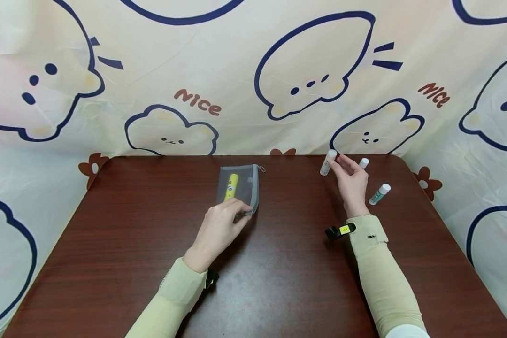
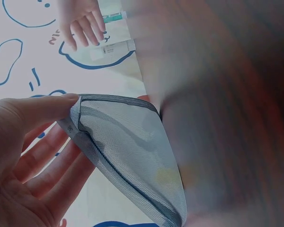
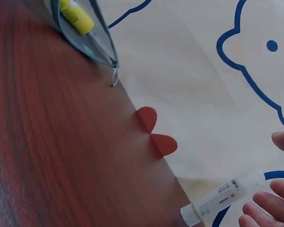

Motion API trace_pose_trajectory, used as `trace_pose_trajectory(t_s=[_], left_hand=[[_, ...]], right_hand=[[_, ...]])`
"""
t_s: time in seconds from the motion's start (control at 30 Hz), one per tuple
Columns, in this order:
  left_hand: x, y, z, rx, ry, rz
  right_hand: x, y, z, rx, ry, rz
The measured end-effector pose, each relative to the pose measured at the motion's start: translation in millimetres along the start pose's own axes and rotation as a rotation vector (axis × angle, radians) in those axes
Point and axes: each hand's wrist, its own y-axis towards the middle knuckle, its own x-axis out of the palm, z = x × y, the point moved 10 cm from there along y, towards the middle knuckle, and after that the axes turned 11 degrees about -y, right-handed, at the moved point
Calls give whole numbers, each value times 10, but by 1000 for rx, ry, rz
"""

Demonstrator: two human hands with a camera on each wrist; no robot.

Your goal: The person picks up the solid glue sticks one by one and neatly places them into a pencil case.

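Looking down from the head view, we see our left hand (image 1: 219, 230) pinching the near edge of a grey mesh pouch (image 1: 241, 185) toward the table's (image 1: 279, 281) far edge, apparently to hold its mouth open; a yellow tube (image 1: 231, 187) lies inside. Our right hand (image 1: 351, 184) holds a white tube (image 1: 327, 162) lifted near the far right corner, two more tubes (image 1: 379, 194) lying beside it.

From the left wrist, thumb (image 2: 38, 111) and fingers clamp the pouch's rim, spreading it.

From the right wrist, fingertips (image 3: 270, 201) grip the white tube; the pouch sits well apart.
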Motion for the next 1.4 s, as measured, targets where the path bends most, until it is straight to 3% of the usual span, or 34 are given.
trace_pose_trajectory(t_s=[0.73, 1.1, 1.4], left_hand=[[9, -2, -9, -5, -12, -7], [14, -14, -8, 0, -10, -7], [13, -11, -19, -13, -10, -12]], right_hand=[[118, 197, 144, 31, -90, -51], [207, 325, 157, -34, -157, -61], [286, 419, 201, -12, -175, -95]])
